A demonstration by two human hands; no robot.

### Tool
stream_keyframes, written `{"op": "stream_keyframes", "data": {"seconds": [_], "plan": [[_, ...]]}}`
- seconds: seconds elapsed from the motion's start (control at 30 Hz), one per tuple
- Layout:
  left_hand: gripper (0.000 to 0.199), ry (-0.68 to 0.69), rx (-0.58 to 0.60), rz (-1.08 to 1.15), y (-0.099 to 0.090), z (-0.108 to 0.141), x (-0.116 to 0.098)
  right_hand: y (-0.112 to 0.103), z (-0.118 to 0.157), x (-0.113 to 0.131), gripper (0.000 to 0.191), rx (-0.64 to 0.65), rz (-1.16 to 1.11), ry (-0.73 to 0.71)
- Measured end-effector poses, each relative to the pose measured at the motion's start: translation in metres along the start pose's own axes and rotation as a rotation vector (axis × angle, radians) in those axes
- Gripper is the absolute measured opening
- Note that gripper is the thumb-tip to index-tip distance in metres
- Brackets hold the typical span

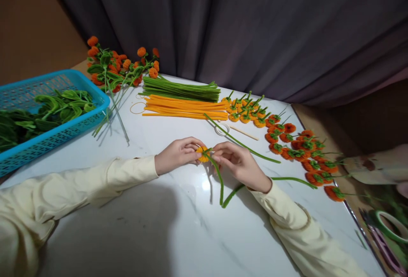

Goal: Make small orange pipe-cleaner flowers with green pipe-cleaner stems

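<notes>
My left hand [179, 154] is closed round a small yellow-orange flower [203, 154] made of chenille stem, its green centre turned up. My right hand [238, 163] pinches at a green chenille stem [217, 171] right beside the flower. From the flower this stem drops toward the table to a sharp bend. Past the bend a green length runs up under my right wrist and shows again beyond it; the wrist hides the part between. Another green chenille stem [245, 144] lies loose just beyond my right hand.
Behind my hands lie bundles of green chenille stems [181, 89] and orange chenille stems [185, 107], a white ring [222, 129] and a wooden stick [244, 132]. Yellow flower heads [245, 117] and orange flower heads [302, 145] line the right. A blue basket [54, 130] of leaves and stemmed flowers [119, 66] stand left.
</notes>
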State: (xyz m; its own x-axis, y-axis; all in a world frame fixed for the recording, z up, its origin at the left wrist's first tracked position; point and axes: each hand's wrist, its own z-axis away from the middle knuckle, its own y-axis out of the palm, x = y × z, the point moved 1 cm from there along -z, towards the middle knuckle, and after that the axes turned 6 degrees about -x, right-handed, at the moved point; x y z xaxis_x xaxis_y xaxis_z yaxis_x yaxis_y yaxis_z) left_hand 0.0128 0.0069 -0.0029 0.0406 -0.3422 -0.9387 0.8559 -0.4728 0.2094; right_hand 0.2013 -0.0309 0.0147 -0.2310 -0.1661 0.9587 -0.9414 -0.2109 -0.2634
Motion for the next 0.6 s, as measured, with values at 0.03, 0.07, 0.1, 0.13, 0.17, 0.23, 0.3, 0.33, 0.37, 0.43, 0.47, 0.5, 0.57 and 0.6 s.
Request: {"op": "stream_keyframes", "data": {"seconds": [0.03, 0.07, 0.1, 0.13, 0.17, 0.23, 0.3, 0.33, 0.37, 0.43, 0.47, 0.5, 0.57, 0.6], "plan": [[0.033, -0.021, 0.003, 0.021, 0.0, 0.0, 0.0, 0.0, 0.002, 0.0, 0.012, 0.0, 0.039, -0.039], [0.034, -0.04, 0.01, 0.036, -0.001, 0.0, -0.001, 0.0, 0.003, 0.001, 0.01, -0.005, 0.103, -0.096], [0.034, -0.054, 0.019, 0.045, -0.001, 0.0, -0.001, 0.001, 0.005, 0.001, 0.009, -0.011, 0.18, -0.166], [0.035, -0.064, 0.028, 0.048, -0.001, 0.0, -0.001, 0.002, 0.007, 0.001, 0.01, -0.017, 0.255, -0.242], [0.035, -0.07, 0.037, 0.045, -0.001, 0.0, -0.001, 0.003, 0.008, 0.001, 0.013, -0.021, 0.315, -0.315], [0.036, -0.068, 0.05, 0.028, -0.001, 0.0, -0.002, 0.006, 0.011, 0.0, 0.019, -0.032, 0.382, -0.426], [0.035, -0.049, 0.058, 0.007, 0.0, 0.0, -0.002, 0.009, 0.014, -0.001, 0.023, -0.053, 0.397, -0.481], [0.034, -0.034, 0.06, -0.003, 0.0, 0.001, -0.002, 0.01, 0.015, -0.001, 0.023, -0.07, 0.396, -0.485], [0.033, -0.016, 0.061, -0.013, 0.0, 0.001, -0.001, 0.011, 0.016, 0.0, 0.022, -0.093, 0.39, -0.468], [0.032, 0.025, 0.058, -0.037, 0.0, 0.002, 0.0, 0.014, 0.019, 0.001, 0.017, -0.148, 0.347, -0.378], [0.031, 0.049, 0.052, -0.055, 0.0, 0.002, 0.0, 0.015, 0.02, 0.001, 0.013, -0.17, 0.313, -0.315], [0.03, 0.076, 0.044, -0.078, 0.0, 0.003, 0.001, 0.016, 0.021, 0.002, 0.01, -0.187, 0.278, -0.252], [0.026, 0.137, 0.022, -0.137, 0.0, 0.004, 0.002, 0.02, 0.024, 0.002, 0.009, -0.198, 0.221, -0.167], [0.025, 0.169, 0.013, -0.167, 0.0, 0.004, 0.002, 0.022, 0.025, 0.002, 0.011, -0.2, 0.207, -0.148]]}}
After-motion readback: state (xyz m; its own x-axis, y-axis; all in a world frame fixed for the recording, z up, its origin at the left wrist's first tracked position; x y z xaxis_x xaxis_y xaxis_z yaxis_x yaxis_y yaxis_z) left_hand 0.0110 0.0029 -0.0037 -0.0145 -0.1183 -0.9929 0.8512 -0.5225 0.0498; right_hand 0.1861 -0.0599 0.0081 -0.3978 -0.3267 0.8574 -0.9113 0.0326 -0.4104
